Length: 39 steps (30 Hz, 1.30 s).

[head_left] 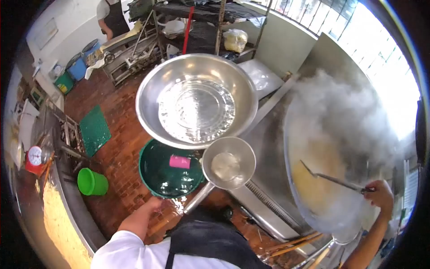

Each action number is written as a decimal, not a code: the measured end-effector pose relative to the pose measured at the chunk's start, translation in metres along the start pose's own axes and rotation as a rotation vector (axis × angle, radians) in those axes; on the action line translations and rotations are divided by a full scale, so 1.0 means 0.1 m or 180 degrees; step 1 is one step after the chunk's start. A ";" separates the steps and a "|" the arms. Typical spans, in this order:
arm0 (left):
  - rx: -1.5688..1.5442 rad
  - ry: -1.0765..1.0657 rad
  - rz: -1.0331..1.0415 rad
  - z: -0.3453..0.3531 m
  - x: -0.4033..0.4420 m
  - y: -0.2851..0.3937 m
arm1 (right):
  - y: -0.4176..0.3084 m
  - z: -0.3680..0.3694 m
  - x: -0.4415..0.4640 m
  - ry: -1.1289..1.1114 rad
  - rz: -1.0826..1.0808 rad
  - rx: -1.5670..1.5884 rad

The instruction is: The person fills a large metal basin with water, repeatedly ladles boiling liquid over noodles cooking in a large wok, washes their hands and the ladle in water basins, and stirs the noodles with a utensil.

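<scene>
My right hand (380,195) is closed round the handle of a long metal utensil (338,181). Its thin, bent end reaches over a wide round pan (293,181) of steaming yellowish food (316,179); whether the end is a ladle or a blade is unclear. Near the handle of a metal saucepan (251,163) is my left hand (157,205); its fingers are blurred, and I cannot tell whether they touch the handle. A little cloudy liquid lies in the saucepan. Beyond it sits a large steel basin (142,96) with clear liquid inside.
A dark green tub (150,175) with a pink object (179,162) stands below the basin. On the left are a bright green bucket (92,182), a dial scale (35,156) and a green mat (95,130). Steam hides the pan's far side. Another person (117,20) stands at the back.
</scene>
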State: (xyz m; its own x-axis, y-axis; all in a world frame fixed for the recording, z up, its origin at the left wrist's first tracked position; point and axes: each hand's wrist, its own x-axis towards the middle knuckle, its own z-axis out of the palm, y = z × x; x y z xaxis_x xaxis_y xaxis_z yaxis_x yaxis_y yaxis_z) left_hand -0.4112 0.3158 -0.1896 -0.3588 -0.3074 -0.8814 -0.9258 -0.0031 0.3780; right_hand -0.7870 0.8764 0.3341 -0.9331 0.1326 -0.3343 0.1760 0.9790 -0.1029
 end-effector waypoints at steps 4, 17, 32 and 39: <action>-0.0121 -0.0082 0.0119 -0.01 0.30 -0.34 | -0.02 -0.01 -0.26 -0.0448 0.0146 0.0249; -0.0229 0.0362 -0.0793 0.03 -0.40 -0.21 | -0.09 1.31 1.53 -0.0094 -0.0117 -0.0847; 0.1314 0.0310 0.0482 0.54 -0.54 0.09 | 0.32 1.87 2.88 0.0825 0.0123 -0.1035; 0.0127 -0.0142 -0.0956 0.05 -0.05 -0.49 | 0.13 0.82 1.20 0.0687 -0.0534 -0.0581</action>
State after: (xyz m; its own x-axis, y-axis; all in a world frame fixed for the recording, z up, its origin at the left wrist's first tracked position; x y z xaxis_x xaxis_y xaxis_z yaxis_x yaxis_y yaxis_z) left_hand -0.3645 0.3223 -0.2054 -0.0725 -0.2563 -0.9639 -0.9949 -0.0498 0.0880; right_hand -0.8710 0.8918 0.2154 -0.9927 -0.0223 -0.1187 -0.0268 0.9990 0.0363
